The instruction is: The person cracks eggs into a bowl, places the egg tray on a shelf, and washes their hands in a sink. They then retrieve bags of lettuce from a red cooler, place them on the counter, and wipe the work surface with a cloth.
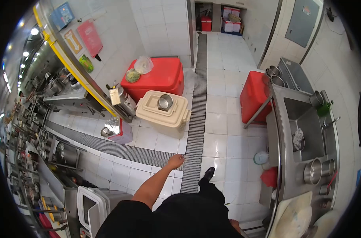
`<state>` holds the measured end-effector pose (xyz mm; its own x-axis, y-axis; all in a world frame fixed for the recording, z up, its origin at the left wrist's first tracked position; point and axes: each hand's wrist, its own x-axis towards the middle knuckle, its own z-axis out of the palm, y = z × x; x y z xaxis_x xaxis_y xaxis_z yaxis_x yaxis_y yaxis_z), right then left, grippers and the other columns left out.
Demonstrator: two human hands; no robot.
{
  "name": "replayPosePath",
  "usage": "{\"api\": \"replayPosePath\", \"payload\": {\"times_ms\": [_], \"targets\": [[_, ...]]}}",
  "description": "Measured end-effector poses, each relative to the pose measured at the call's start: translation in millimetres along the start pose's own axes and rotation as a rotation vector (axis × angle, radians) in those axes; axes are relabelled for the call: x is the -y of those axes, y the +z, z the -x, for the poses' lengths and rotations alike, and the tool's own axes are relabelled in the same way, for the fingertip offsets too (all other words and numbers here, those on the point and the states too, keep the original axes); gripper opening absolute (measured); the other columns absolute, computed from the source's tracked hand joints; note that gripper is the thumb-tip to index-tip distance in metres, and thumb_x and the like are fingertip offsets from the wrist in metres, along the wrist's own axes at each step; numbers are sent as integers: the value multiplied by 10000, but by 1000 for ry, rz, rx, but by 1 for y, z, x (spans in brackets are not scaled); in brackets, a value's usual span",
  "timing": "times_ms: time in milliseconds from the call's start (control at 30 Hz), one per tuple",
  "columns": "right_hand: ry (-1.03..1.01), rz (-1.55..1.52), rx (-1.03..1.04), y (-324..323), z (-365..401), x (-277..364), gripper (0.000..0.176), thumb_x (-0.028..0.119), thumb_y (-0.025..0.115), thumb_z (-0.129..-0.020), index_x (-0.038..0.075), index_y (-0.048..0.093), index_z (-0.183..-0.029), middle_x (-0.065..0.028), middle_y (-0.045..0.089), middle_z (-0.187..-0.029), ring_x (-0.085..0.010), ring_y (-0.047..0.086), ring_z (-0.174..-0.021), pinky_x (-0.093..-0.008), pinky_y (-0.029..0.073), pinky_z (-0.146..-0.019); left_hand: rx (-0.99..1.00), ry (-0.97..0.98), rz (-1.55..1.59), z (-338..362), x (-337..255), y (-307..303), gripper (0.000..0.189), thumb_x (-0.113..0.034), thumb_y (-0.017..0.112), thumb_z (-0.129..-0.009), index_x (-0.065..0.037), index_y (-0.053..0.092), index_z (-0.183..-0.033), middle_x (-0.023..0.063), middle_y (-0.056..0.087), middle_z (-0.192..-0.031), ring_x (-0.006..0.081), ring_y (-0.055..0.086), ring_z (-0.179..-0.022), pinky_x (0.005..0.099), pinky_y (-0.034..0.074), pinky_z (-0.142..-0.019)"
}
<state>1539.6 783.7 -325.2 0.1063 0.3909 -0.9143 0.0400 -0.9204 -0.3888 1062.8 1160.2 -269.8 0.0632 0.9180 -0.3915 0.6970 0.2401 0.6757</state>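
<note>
My left hand hangs in front of me above the floor drain grate, its fingers loosely curled in, with no object showing in it. Beyond it stands a beige lidded bin, the nearest large thing to that hand. On the bin's lid sits a small metal pot. Only a sliver of my right hand shows at the bottom edge beside my dark clothing; its fingers are hidden. My black shoe is on the white tiles right of the grate.
A red cooler carries plastic-wrapped produce. At right, a steel sink holds a cloth; pots stand on its counter. Another red cooler is beyond. At left are a square tin, a white bin and a cooking line.
</note>
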Motion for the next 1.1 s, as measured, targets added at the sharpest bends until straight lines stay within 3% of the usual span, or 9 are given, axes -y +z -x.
{"api": "replayPosePath", "payload": {"times_ms": [100, 167, 367, 533, 633, 700, 767, 867, 1100], "targets": [[-385, 191, 81, -35, -28, 61, 321, 281, 573, -849, 90, 592, -1106, -92, 631, -867, -245, 628, -694, -405, 511, -599, 144, -145, -125, -2, 22, 6, 378, -373, 547, -824, -51, 690, -959, 195, 663, -1020, 361, 619, -973, 438, 482, -869], [89, -282, 136, -83, -143, 100, 278, 280, 566, -838, 74, 612, -1019, -100, 622, -807, -225, 613, -618, -379, 491, -517, 124, -290, -76, 6, 28, 7, 395, -387, 540, -821, -31, 690, -906, 197, 666, -981, 358, 634, -924, 447, 494, -833], [-396, 155, -126, -112, -176, 467, 211, 242, 531, -898, 70, 610, -989, -47, 630, -811, -149, 591, -599, -288, 481, -492, 139, -652, 215, 8, 57, 30, 368, -312, 542, -825, -25, 661, -1024, 138, 664, -789, 275, 654, -618, 403, 531, -541], [-570, 133, -113, -84, -198, 681, 192, 228, 523, -924, 81, 591, -1028, -47, 631, -857, -139, 594, -643, -268, 475, -539, 58, -813, 435, -68, 12, 27, 351, -316, 552, -839, -42, 658, -1030, 120, 621, -714, 216, 598, -565, 350, 524, -508], [-586, 172, -9, -76, -224, 728, 226, 294, 540, -937, 103, 585, -1048, -52, 634, -885, -150, 610, -683, -272, 474, -559, 127, -649, 310, -152, 8, 15, 384, -344, 530, -831, 12, 664, -880, 194, 657, -767, 285, 659, -623, 431, 536, -541], [-521, 222, 69, -73, -236, 740, 246, 320, 541, -940, 104, 585, -1049, -52, 637, -891, -162, 617, -689, -283, 477, -560, 91, -545, 156, -221, -16, -4, 421, -351, 486, -816, 20, 675, -879, 264, 645, -943, 386, 633, -913, 449, 498, -837], [-393, 330, 24, -66, -232, 754, 283, 337, 558, -922, 98, 578, -1072, -60, 639, -897, -179, 622, -684, -291, 482, -559, 96, -297, -107, -310, 3, -2, 421, -342, 469, -827, 12, 680, -913, 247, 642, -1010, 391, 593, -1012, 463, 451, -909], [-260, 272, 16, -84, -259, 743, 310, 311, 561, -901, 81, 574, -1109, -95, 642, -904, -219, 632, -684, -324, 491, -562, -39, -312, 58, -396, -108, -97, 407, -359, 490, -839, -16, 678, -948, 219, 646, -1025, 379, 597, -998, 440, 462, -891], [20, 264, 9, -86, -304, 795, 281, 256, 567, -872, 81, 587, -1090, -80, 616, -835, -195, 584, -600, -337, 463, -498, -181, -234, 225, -549, -191, -184, 386, -349, 521, -858, -52, 647, -1070, 173, 656, -1055, 336, 614, -991, 393, 472, -891]]}}
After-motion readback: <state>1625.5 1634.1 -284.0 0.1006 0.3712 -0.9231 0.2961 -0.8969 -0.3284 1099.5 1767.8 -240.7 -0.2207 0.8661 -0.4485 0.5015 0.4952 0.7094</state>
